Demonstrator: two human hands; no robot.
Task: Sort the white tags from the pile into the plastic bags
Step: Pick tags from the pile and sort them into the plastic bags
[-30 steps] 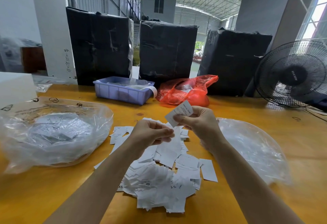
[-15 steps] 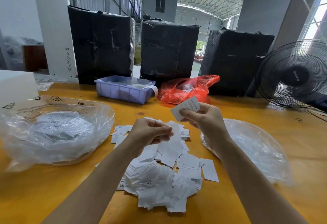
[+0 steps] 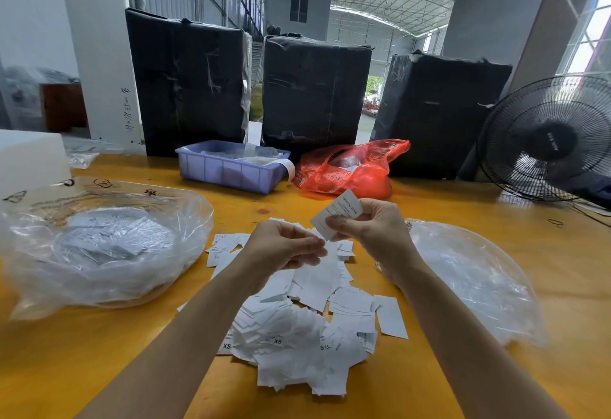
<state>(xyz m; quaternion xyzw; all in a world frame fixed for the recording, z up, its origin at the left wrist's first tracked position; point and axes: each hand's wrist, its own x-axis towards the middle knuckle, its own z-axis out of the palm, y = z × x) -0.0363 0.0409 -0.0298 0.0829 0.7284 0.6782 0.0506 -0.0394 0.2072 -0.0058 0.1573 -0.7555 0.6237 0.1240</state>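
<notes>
- White tags (image 3: 297, 336) lie in a loose pile on the yellow table (image 3: 463, 207), right in front of us, between two clear plastic bags; a few show "XS" print.
- We hold one tag (image 3: 337, 213) up above the pile, pinched between the thumb and fingers of our right hand (image 3: 370, 230) (printed face toward us, tilted).
- Our left hand (image 3: 281, 246) hovers just beside it over the pile, fingers curled in toward the thumb; whether it holds a tag we cannot tell.
- The left bag (image 3: 99, 246) already has tags inside; the right bag (image 3: 469, 279) lies flatter, and we cannot make out its contents.
- Farther back sit a purple plastic tray (image 3: 228, 170) and a red plastic bag (image 3: 350, 170) side by side, near each other.
- Behind them stand three black-wrapped bales (image 3: 314, 91), with a black fan (image 3: 549, 141) at the right edge of the table.
</notes>
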